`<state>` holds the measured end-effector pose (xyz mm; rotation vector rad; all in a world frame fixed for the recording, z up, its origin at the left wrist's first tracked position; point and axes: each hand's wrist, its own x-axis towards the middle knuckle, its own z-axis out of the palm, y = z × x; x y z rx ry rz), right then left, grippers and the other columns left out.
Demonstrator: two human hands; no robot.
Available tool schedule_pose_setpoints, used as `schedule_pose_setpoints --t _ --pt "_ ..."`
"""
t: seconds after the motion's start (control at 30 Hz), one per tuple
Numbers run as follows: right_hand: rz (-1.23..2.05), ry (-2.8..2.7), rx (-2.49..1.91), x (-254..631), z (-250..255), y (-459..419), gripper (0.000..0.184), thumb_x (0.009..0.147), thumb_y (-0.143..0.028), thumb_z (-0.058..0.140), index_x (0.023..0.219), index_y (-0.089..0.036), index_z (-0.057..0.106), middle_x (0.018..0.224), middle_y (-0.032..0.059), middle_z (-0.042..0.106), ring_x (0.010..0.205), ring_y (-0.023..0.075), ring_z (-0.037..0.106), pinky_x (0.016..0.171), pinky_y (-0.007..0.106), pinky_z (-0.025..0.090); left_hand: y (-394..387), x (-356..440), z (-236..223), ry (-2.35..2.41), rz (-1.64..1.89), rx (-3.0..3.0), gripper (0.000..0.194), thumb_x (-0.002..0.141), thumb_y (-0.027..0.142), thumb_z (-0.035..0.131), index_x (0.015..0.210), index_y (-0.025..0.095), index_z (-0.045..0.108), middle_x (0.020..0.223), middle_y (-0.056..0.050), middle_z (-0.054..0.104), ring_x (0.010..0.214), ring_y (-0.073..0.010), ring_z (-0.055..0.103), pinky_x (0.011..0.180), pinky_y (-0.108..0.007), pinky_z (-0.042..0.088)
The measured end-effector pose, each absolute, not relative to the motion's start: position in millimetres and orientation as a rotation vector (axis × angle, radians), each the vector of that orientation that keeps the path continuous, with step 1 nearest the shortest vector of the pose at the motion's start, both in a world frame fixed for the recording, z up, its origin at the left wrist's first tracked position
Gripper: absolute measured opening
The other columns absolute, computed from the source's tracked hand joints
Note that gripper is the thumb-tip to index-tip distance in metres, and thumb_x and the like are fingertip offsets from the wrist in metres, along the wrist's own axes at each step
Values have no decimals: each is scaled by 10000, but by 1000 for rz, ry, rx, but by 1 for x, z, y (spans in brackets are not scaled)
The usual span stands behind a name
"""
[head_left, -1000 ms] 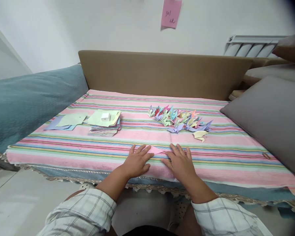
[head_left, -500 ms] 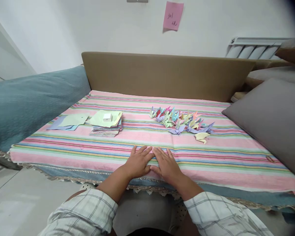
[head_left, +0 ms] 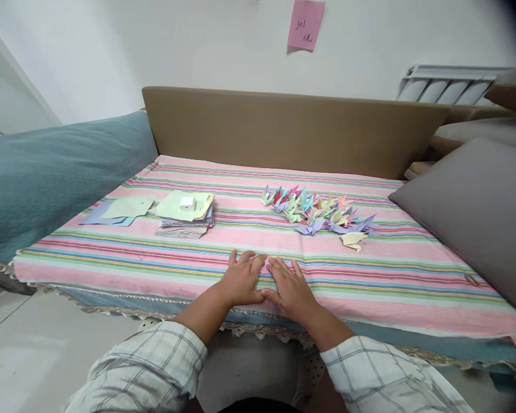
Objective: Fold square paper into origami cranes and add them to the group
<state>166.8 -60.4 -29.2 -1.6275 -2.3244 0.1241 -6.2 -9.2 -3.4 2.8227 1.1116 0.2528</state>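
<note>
My left hand (head_left: 243,279) and my right hand (head_left: 290,288) rest side by side on the near part of the striped cloth (head_left: 391,269), thumbs almost touching. Between their fingertips shows a sliver of a folded pink paper (head_left: 265,265); the hands cover the rest of it. The left hand's fingers are bent, with their tips pressing on the paper. The right hand's fingers lie flat and stretched out over it.
A pile of folded paper cranes (head_left: 313,209) lies beyond the hands, a pale yellow one (head_left: 353,240) at its near edge. A paper stack (head_left: 186,215) with a small white block (head_left: 187,202) and loose sheets (head_left: 118,210) sit at the left. A grey cushion (head_left: 477,212) is on the right.
My right hand slid left over the pink paper until it met the left hand. The paper, partly visible a second ago, is now almost covered. The left fingers have curled.
</note>
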Motion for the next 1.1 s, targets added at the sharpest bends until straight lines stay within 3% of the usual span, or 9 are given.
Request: schedule_pose_setpoints --t 0.27,0.53,0.67,0.77,1.1 --pt "150 -2311 -1608 167 -28 -61 605 901 -566 291 1301 -140 448 1439 131 358 1347 280 277 1081 555 152 -7 -17 -12 1241 288 2756 893 657 528 625 1402 222 239 1357 -118 448 1337 -340 230 1046 -650 -20" --pt "150 -2311 -1611 166 -29 -61 628 892 -587 292 1315 -147 439 1442 127 353 1349 275 271 1089 546 139 -6 -33 -12 1465 324 2743 971 629 696 590 1400 187 290 1377 -171 424 1322 -387 252 1020 -688 59" --pt "113 -2325 -1617 166 -30 -60 638 890 -593 286 1321 -146 434 1443 126 352 1349 268 275 1087 542 154 -18 -35 -13 1301 474 2954 688 737 598 561 1335 285 424 1485 -109 273 1353 -380 191 1040 -654 45" --pt "87 -2333 -1615 166 -31 -60 652 881 -607 295 1323 -148 435 1439 132 359 1344 269 286 1084 536 165 -26 -34 -15 1081 469 3068 505 826 470 510 1316 376 433 1474 -38 314 1355 -336 221 1053 -636 -3" --pt "96 -2345 -1609 168 -33 -60 670 875 -623 280 1330 -153 424 1452 123 336 1350 263 273 1089 535 151 -29 -28 -15 1289 429 2859 510 718 476 648 1208 380 544 1518 -66 184 1363 -387 158 1011 -678 105"
